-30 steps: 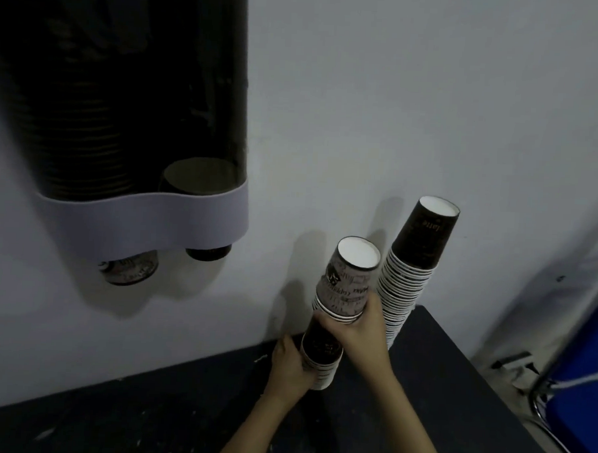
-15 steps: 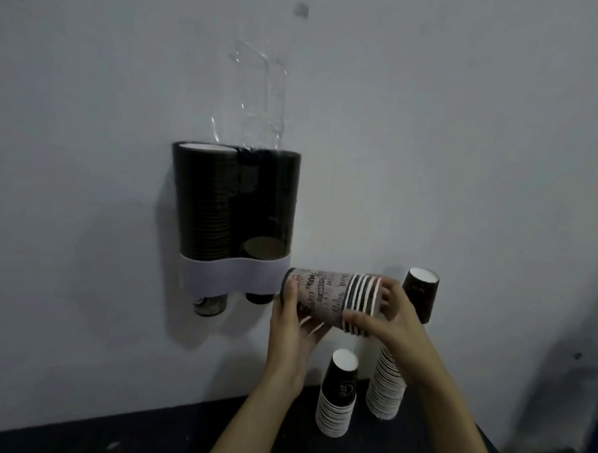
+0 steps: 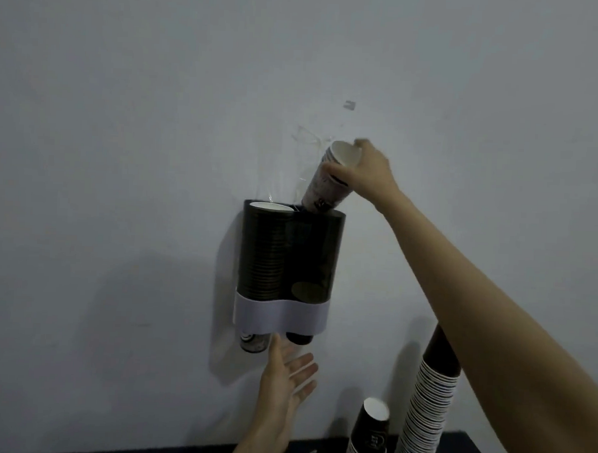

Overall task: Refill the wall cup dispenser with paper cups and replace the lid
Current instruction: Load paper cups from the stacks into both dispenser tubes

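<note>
A dark two-tube wall cup dispenser [image 3: 289, 256] with a white band hangs on the wall. Its left tube is full of cups; the right tube holds few. My right hand [image 3: 365, 172] grips a short stack of paper cups [image 3: 326, 186], tilted, its lower end entering the right tube's top. My left hand [image 3: 286, 376] is held flat, palm up, just under the dispenser's outlets, holding nothing. A clear lid [image 3: 293, 168] stands flipped up against the wall above the dispenser, hard to make out.
A short stack of cups [image 3: 367, 438] and a tall stack of cups [image 3: 426, 413] stand on a dark counter [image 3: 452, 452] at the lower right, beneath my right forearm. A bare white wall surrounds the dispenser.
The cup stack went from sideways in both hands up to the right tube's top, now in my right hand alone. My left hand let go and dropped below the outlets.
</note>
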{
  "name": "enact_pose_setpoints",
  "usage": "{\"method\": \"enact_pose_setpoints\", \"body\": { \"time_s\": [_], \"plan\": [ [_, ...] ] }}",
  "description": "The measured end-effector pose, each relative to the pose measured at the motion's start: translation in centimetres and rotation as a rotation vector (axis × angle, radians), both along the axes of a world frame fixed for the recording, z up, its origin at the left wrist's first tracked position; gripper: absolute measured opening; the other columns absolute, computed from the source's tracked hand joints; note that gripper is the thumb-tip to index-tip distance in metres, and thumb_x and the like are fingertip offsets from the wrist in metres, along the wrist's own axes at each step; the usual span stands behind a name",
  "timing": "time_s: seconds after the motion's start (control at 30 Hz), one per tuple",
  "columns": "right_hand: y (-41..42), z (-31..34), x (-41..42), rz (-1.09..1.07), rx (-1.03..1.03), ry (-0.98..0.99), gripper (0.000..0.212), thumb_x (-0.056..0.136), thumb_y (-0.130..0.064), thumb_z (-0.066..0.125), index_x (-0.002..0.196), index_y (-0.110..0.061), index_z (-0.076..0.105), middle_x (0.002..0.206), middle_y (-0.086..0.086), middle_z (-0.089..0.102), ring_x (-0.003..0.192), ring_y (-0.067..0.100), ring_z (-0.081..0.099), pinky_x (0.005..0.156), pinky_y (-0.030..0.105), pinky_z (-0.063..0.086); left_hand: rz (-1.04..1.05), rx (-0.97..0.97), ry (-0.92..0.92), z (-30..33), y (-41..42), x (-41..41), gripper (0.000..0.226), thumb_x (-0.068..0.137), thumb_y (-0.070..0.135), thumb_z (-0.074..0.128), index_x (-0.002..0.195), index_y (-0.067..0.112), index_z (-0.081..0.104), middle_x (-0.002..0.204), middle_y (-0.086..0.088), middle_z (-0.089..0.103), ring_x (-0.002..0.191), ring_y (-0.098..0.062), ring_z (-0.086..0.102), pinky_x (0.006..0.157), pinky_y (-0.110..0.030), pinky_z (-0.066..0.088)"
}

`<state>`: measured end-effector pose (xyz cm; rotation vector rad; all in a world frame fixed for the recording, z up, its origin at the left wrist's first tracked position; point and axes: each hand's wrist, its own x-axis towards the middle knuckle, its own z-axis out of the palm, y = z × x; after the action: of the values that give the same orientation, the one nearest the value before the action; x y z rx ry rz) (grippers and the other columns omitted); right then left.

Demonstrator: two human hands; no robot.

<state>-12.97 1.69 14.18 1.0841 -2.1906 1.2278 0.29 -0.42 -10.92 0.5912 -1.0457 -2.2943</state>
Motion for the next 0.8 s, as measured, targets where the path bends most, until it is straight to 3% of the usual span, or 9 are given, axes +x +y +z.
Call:
{"method": "enact_pose_setpoints", "body": {
  "time_s": [0.07, 0.13, 0.27, 0.43, 0.53, 0.7, 0.8],
  "plan": [
    [-2.0, -1.2, -0.3, -0.024, 0.201, 0.017, 0.068, 0.077, -0.045, 0.063, 0.130, -0.008, 0.042, 0.130, 0.021, 0.051, 0.123, 0.037, 0.046, 0.101, 0.040, 0.040, 0.005, 0.025, -0.015, -0.1, -0.1, 0.0, 0.063, 0.091, 0.052, 0.033, 0.134, 0.006, 0.043, 0.091, -0.010, 0.061, 0.083, -0.024, 0.060, 0.069, -0.033, 0.046],
    [-3.3, -3.4, -0.6, -0.028, 0.312, 0.018, 0.064, 0.077, -0.051, 0.060, 0.125, -0.010, 0.048, 0.127, 0.020, 0.054, 0.122, 0.037, 0.046, 0.097, 0.039, 0.040, -0.009, 0.042, -0.032, 0.0, -0.1, -0.2, 0.064, 0.091, 0.053, 0.033, 0.134, 0.006, 0.043, 0.097, -0.013, 0.061, 0.091, -0.029, 0.058, 0.078, -0.037, 0.044],
    [-4.1, -5.4, -0.7, -0.049, 0.247, -0.029, 0.071, 0.076, -0.058, 0.057, 0.130, -0.015, 0.041, 0.128, 0.017, 0.049, 0.123, 0.036, 0.039, 0.091, 0.041, 0.038, -0.024, 0.052, -0.050, 0.2, -0.1, -0.6, 0.067, 0.091, 0.054, 0.032, 0.135, 0.005, 0.043, 0.104, -0.014, 0.058, 0.100, -0.031, 0.053, 0.087, -0.040, 0.037],
    [-4.1, -4.6, -1.3, -0.074, 0.493, -0.030, 0.073, 0.083, -0.064, 0.040, 0.135, -0.013, 0.034, 0.135, 0.022, 0.045, 0.126, 0.039, 0.037, 0.095, 0.042, 0.035, -0.022, 0.029, -0.038, 0.0, -0.3, -0.7, 0.066, 0.091, 0.053, 0.034, 0.134, 0.004, 0.044, 0.089, -0.010, 0.059, 0.087, -0.026, 0.058, 0.076, -0.036, 0.043],
    [-3.9, -4.4, -1.6, -0.069, 0.635, -0.012, 0.071, 0.086, -0.064, 0.030, 0.139, -0.018, 0.030, 0.144, 0.020, 0.039, 0.134, 0.038, 0.027, 0.102, 0.044, 0.030, -0.023, 0.029, -0.041, -0.1, -0.1, -0.4, 0.065, 0.091, 0.053, 0.034, 0.134, 0.005, 0.043, 0.088, -0.009, 0.060, 0.080, -0.021, 0.058, 0.065, -0.032, 0.045],
    [-3.7, -4.5, -1.3, -0.070, 0.779, -0.007, 0.073, 0.081, -0.075, 0.012, 0.142, -0.036, 0.029, 0.154, 0.013, 0.025, 0.143, 0.031, 0.008, 0.113, 0.045, 0.016, -0.012, 0.042, -0.026, -0.1, -0.1, -0.1, 0.065, 0.091, 0.053, 0.032, 0.135, 0.005, 0.043, 0.089, -0.009, 0.060, 0.080, -0.021, 0.058, 0.065, -0.031, 0.045],
    [-3.7, -4.5, -1.1, -0.082, 0.786, -0.015, 0.078, 0.079, -0.078, 0.011, 0.142, -0.036, 0.027, 0.155, 0.013, 0.021, 0.144, 0.031, 0.007, 0.114, 0.044, 0.014, 0.001, 0.041, -0.014, -0.2, -0.1, -0.1, 0.065, 0.091, 0.053, 0.032, 0.133, 0.005, 0.044, 0.091, -0.009, 0.060, 0.081, -0.021, 0.059, 0.065, -0.031, 0.045]
  ]
}}
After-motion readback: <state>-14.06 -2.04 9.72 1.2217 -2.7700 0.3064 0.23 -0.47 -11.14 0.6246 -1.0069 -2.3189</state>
